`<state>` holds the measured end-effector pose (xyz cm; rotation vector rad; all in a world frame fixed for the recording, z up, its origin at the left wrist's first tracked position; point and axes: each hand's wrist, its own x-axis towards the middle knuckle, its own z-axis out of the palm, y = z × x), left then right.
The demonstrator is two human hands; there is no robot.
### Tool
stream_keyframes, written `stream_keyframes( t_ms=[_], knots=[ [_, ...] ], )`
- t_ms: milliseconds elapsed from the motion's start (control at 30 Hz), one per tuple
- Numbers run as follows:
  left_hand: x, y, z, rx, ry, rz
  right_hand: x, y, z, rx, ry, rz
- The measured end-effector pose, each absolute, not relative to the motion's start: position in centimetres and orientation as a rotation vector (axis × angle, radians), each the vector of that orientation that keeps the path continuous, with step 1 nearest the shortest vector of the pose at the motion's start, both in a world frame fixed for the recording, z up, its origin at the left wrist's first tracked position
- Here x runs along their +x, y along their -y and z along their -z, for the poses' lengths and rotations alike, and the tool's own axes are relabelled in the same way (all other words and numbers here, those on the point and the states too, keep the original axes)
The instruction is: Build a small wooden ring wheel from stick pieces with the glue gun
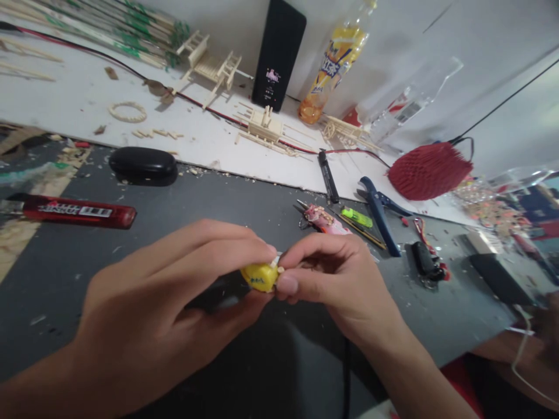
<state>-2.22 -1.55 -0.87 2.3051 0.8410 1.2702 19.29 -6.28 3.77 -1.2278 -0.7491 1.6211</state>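
Observation:
A small yellow object (pixel 261 277) with blue lettering is held between my hands, over the dark grey table. My left hand (pixel 174 297) grips it from the left, with fingers over its top and the thumb beneath. At its right side my right hand (pixel 327 270) has thumb and forefinger pinched together on a tiny pale piece (pixel 280 269), which touches or nearly touches the yellow object. My fingers hide most of both pieces.
Behind lie a black case (pixel 142 165), a red-handled tool (pixel 81 212), blue cutters (pixel 379 215) and a green-yellow item (pixel 357 217). Small wooden models (pixel 264 125) and a drink bottle (pixel 334 64) stand on the white strip. Another person's arm (pixel 509 355) is at the right.

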Motion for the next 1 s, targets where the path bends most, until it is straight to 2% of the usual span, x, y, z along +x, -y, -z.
stream_keyframes(
  t_ms=[367,1000],
  knots=[
    [-2.33,1.37,0.89,2.414,-0.788,-1.237,19.33,6.53,-3.87,-1.331,0.937,-1.394],
    [-2.53,1.34,0.4,2.448,-0.753,-1.218,19.71,6.37,-3.87,-1.423,0.982,-1.379]
  ],
)
